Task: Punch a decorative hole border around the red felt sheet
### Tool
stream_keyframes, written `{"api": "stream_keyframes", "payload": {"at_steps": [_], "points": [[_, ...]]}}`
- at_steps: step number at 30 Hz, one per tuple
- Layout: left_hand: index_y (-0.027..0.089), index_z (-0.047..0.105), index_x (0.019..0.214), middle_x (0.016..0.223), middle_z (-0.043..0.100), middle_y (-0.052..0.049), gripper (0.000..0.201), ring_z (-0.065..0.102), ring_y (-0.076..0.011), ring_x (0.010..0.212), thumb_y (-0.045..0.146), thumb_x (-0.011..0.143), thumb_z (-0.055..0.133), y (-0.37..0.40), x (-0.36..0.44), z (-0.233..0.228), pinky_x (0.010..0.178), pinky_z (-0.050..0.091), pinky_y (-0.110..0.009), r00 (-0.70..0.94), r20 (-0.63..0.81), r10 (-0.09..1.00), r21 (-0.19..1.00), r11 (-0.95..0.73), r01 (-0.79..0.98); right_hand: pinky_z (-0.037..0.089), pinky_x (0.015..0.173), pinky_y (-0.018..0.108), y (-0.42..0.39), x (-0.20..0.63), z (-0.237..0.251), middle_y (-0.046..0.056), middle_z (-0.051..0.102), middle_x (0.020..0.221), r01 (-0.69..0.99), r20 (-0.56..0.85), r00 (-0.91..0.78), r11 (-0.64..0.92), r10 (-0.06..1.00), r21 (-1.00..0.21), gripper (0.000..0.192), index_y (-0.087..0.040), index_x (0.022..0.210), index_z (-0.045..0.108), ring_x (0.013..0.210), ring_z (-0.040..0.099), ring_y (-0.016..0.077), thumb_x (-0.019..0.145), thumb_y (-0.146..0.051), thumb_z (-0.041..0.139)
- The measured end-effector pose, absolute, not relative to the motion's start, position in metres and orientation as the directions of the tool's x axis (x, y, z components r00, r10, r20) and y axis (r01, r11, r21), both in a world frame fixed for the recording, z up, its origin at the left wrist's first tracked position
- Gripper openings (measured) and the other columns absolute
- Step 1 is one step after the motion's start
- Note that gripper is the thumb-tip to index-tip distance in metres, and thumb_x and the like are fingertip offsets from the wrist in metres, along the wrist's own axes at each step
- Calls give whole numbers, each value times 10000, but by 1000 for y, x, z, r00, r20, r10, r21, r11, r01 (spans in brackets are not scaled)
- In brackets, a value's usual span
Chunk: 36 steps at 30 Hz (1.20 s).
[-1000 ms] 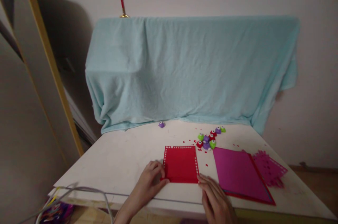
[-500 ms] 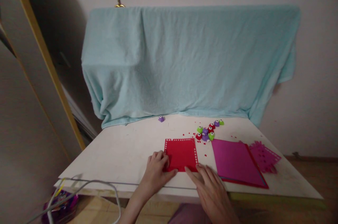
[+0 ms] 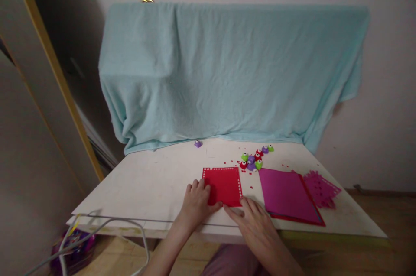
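Observation:
A red paper sheet (image 3: 224,183) with punched holes along its edges lies flat on the white table (image 3: 146,185). My left hand (image 3: 196,202) rests on the sheet's near left corner, fingers spread over it. My right hand (image 3: 256,224) lies flat on the table just below the sheet's near right corner, fingertips touching its edge. Neither hand lifts the sheet.
A stack of magenta and red sheets (image 3: 287,193) lies to the right, with a punched magenta piece (image 3: 321,187) beyond it. Several small coloured punches (image 3: 255,158) cluster behind, one purple punch (image 3: 198,143) apart. A light blue cloth (image 3: 227,72) drapes the back. Cables (image 3: 97,232) hang at the near left edge.
The view has pulled back and tilted. My left hand has slid further onto the red sheet's corner, and my right hand has shifted left under the sheet's near edge.

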<state>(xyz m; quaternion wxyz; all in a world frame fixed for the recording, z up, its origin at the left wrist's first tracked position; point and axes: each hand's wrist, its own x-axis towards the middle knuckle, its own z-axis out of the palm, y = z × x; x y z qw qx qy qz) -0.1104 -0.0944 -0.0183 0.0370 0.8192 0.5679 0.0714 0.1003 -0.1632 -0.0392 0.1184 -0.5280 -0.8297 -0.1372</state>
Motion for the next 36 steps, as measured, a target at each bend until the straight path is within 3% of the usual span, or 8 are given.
{"api": "stream_keyframes", "payload": {"at_steps": [4, 12, 15, 19, 25, 28, 32, 36], "points": [[212, 619, 994, 1206, 552, -115, 431, 503, -307, 1046, 580, 770, 614, -83, -119, -12, 862, 369, -414, 411, -53, 910, 173, -397, 901, 477, 839, 398, -159, 107, -46, 85, 617, 1147, 901, 364, -427, 425, 828, 90, 554, -424, 1270, 559, 1017, 577, 276, 795, -168, 680], [223, 589, 813, 1038, 571, -16, 279, 506, -228, 962, 447, 725, 729, -62, -140, -9, 810, 368, -330, 558, -152, 816, 364, -479, 799, 486, 904, 382, -162, 124, -41, 66, 646, 1186, 857, 365, -485, 515, 795, 17, 489, -291, 1244, 595, 1071, 589, 252, 798, -91, 622], [210, 605, 792, 939, 586, -4, 221, 514, -190, 910, 378, 738, 737, -47, -149, -7, 844, 367, -308, 673, -191, 714, 466, -537, 703, 498, 913, 375, -160, 130, -38, 75, 662, 1176, 836, 376, -505, 548, 777, -9, 416, -224, 1172, 635, 1086, 595, 245, 796, -55, 577], [185, 624, 796, 879, 576, 0, 131, 521, -144, 829, 194, 722, 732, -30, -156, -4, 732, 393, -233, 806, -224, 547, 613, -564, 553, 510, 926, 378, -158, 135, -35, 84, 675, 1161, 818, 377, -516, 573, 770, -51, 398, -186, 1121, 654, 1097, 601, 239, 791, -17, 509], [178, 614, 876, 843, 556, 13, 305, 524, -130, 784, 2, 634, 673, -17, -161, 2, 730, 416, -227, 892, -248, 378, 721, -543, 431, 490, 980, 402, -161, 139, -31, 103, 650, 1205, 806, 368, -483, 568, 794, -167, 419, -148, 1127, 630, 1133, 587, 242, 789, -2, 431], [186, 608, 968, 907, 555, 1, 392, 523, -131, 788, -16, 633, 631, -12, -169, 7, 738, 423, -235, 922, -246, 298, 773, -514, 372, 493, 968, 390, -160, 140, -29, 102, 645, 1182, 801, 363, -416, 525, 834, -288, 380, -161, 1116, 605, 1110, 594, 226, 817, -21, 417], [202, 578, 1100, 998, 552, -17, 431, 501, -122, 804, 34, 703, 598, -6, -176, 10, 721, 414, -222, 926, -248, 285, 829, -432, 355, 476, 964, 385, -151, 122, -19, 78, 628, 1127, 764, 391, -274, 446, 878, -467, 355, -204, 1128, 575, 1089, 583, 213, 846, -48, 428], [170, 600, 1048, 849, 555, 2, 250, 492, -114, 750, 159, 798, 593, -6, -170, 2, 684, 398, -217, 885, -270, 379, 846, -345, 406, 466, 950, 363, -137, 80, -5, 63, 604, 1123, 671, 358, -356, 503, 863, -545, 367, -235, 1177, 567, 1076, 567, 209, 850, -80, 505]]}}
